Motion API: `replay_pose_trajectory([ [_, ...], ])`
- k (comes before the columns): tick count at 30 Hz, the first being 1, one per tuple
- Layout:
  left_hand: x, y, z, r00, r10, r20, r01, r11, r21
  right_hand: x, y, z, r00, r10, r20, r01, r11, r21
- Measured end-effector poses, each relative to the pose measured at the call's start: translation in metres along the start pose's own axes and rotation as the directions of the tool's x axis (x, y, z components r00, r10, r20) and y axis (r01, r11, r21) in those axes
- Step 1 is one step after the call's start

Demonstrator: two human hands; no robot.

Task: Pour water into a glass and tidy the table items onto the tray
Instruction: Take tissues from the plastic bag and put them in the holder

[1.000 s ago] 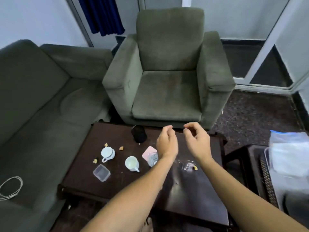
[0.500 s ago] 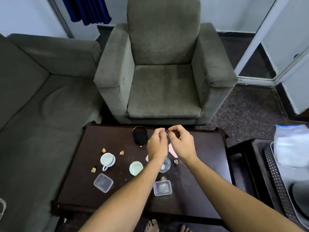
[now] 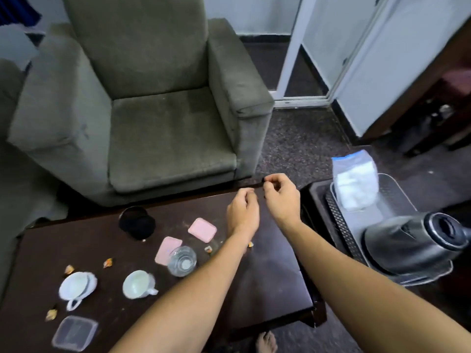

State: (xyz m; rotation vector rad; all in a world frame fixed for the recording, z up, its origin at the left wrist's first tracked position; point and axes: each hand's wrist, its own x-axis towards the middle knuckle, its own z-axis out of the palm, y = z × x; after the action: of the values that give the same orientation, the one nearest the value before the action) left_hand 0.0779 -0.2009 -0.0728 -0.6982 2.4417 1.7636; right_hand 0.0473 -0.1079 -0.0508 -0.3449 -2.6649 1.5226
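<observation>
A: Where is the glass [image 3: 182, 261]?
B: Upright on the bench [image 3: 267, 276], just beside a pink lid [image 3: 167, 248]; the tray [image 3: 393, 200] lies off right.
A: And each grip?
B: Left hand [image 3: 243, 211] and right hand [image 3: 281, 197] curl fingers, close together; whether pinching anything, cannot tell.

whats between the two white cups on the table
Nothing: only bare dark table separates the left cup from the right cup, as the head view shows.

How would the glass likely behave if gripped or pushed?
The glass looks smooth and clear, so probably slippery and breakable. Upright on a flat base, a low push should slide it; a high one might tip it.
</observation>
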Motion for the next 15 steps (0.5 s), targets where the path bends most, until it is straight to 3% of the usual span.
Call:
replay_pose_trajectory([
  [9, 0.021, 0.041, 0.158, 0.983, 0.002, 0.182, 0.003, 1.000, -0.031, 0.088, 0.094, -0.123, 0.937, 0.256, -0.236, -0.269, 0.963, -0.021],
  [15, 0.056, 0.061, 0.246, 0.978, 0.012, 0.208, -0.021, 0.999, 0.043, 0.139, 0.137, -0.152, 0.926, 0.285, -0.249, -0.301, 0.953, -0.030],
])
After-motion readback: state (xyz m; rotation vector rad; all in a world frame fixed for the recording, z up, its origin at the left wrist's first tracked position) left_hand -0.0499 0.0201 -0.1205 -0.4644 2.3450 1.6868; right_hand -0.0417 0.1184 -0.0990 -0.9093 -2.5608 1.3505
